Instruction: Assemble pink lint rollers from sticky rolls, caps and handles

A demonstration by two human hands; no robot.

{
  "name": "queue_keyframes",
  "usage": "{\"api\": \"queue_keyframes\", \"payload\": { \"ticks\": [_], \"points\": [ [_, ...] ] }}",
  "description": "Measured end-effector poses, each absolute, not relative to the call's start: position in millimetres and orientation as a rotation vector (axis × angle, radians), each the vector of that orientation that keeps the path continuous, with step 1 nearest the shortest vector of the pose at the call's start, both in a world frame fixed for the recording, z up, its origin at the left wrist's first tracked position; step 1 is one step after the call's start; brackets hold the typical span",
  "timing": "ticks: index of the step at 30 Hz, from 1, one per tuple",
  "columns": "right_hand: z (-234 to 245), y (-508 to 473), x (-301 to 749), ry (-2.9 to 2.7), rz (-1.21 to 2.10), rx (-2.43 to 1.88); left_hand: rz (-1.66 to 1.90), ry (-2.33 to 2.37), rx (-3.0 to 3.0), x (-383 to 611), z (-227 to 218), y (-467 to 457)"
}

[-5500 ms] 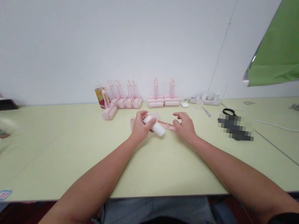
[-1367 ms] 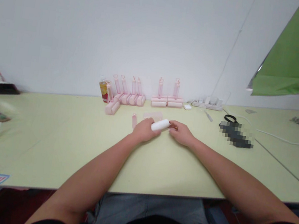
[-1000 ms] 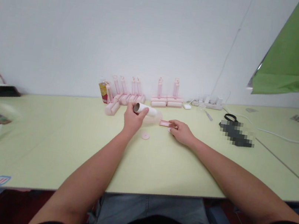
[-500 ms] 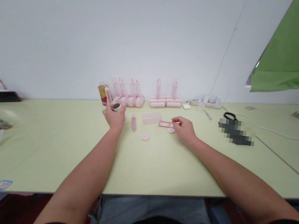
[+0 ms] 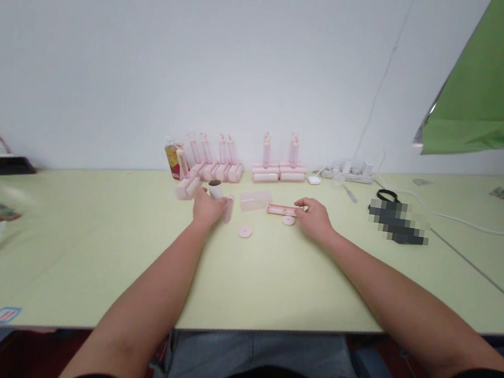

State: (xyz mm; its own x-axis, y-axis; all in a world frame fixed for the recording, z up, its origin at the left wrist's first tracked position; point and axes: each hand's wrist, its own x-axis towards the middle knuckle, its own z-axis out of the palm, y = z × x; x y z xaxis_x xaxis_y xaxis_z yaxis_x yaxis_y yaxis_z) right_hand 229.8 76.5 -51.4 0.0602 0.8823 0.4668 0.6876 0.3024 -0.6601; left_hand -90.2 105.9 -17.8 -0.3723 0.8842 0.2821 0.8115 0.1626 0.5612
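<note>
My left hand (image 5: 208, 208) is closed around a short white roll (image 5: 216, 190) with a dark hollow end facing up. Its fingers come close to a slim pink piece (image 5: 229, 208) and partly cover it; whether they touch it I cannot tell. My right hand (image 5: 315, 219) pinches the right end of a long, narrow pink tray (image 5: 280, 209) lying on the table. A round pink disc (image 5: 288, 220) lies just below that tray. Another pink disc (image 5: 245, 232) rests between my hands, nearer to me. Behind it stands a clear, pinkish box (image 5: 256, 200).
Several pink pieces with looped handles (image 5: 223, 152) stand along the wall, beside a yellow-red carton (image 5: 173, 160). At the back right is a power strip (image 5: 347, 175). A black strap (image 5: 388, 197) lies on the right, a dark phone-like slab (image 5: 8, 164) on the left.
My left hand has moved right and slightly towards me with the white roll, uncovering pink pieces by the carton. My right hand stays at the tray, its fingers shifted slightly right.
</note>
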Motion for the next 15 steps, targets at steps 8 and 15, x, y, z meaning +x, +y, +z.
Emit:
{"api": "queue_keyframes", "payload": {
  "ticks": [8,15],
  "points": [
    [-50,69,222,-1.734,0.441,-1.384,0.316,2.379,1.845,-88,-7,103],
    [-52,72,221,-1.729,0.399,-1.403,0.193,2.341,2.054,-64,-9,89]
  ]
}}
